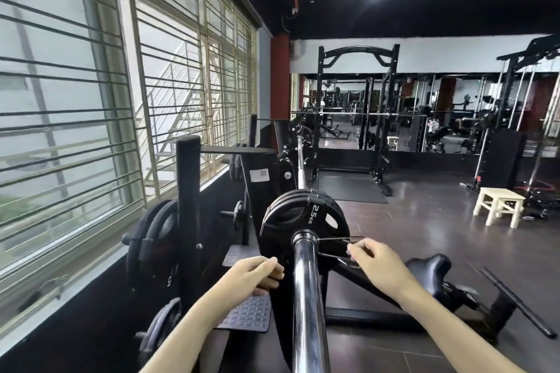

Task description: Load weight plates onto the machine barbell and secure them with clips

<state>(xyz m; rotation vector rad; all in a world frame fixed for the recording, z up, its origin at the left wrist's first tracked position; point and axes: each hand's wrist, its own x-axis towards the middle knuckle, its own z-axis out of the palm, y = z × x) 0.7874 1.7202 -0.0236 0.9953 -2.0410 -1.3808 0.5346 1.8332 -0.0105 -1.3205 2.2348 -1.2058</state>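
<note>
clip being seated against the outer plate

the weight plates point(303, 221) sit stacked on the chrome bar point(306, 297), outermost marked 2.5 kg. a spring clip point(321, 244) rings the bar right at the plate face. the right hand point(374, 262) pinches the clip's wire handles, which stick out to the right. the left hand point(257, 274), fingers curled, sits just left of the bar; i cannot tell whether it holds anything. advice: keep the handles squeezed until the coil is hard against the plate, then release.
</note>
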